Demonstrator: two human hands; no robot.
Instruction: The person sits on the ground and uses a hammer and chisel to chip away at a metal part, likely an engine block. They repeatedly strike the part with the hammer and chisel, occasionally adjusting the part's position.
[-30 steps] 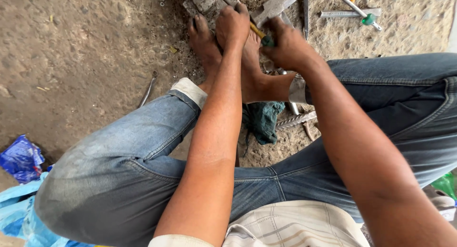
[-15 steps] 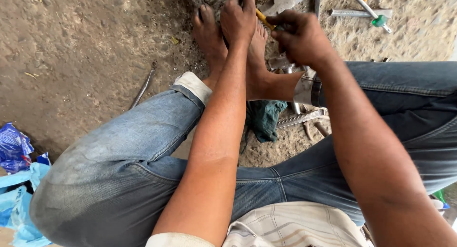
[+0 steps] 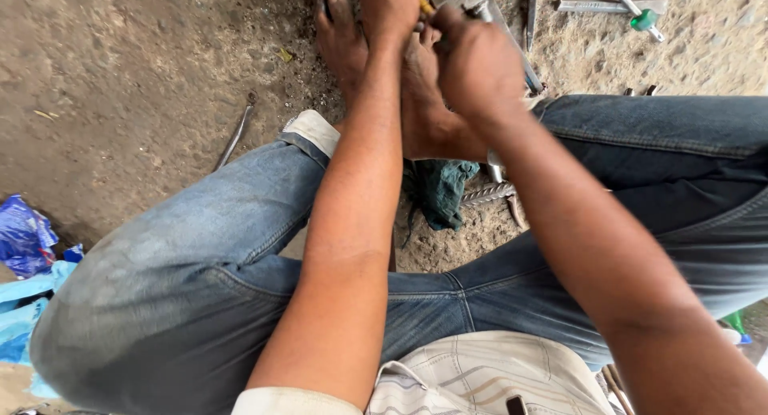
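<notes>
Hands were found working close together at the far edge of the dirt ground, directly over the person's bare feet. The left hand was closed round something at the very top of the view; what it gripped was cut off by the frame and could not be told. The right hand was clenched on a yellow-handled tool, of which only a short stub showed between the two fists. It was judged that the step would be best done with the workpiece pinned firmly underfoot, the tool kept square, and force applied in short controlled strokes away from the toes, which lay just beside the working point. Room for movement was tight: both forearms passed between raised knees in blue jeans. A green cloth and a ribbed steel rod lay under the right leg. A green-handled screwdriver and a flat metal bar lay near the far right corner, within reach. A thin bent rod lay apart on the left, and blue plastic wrapping occupied the left edge.
</notes>
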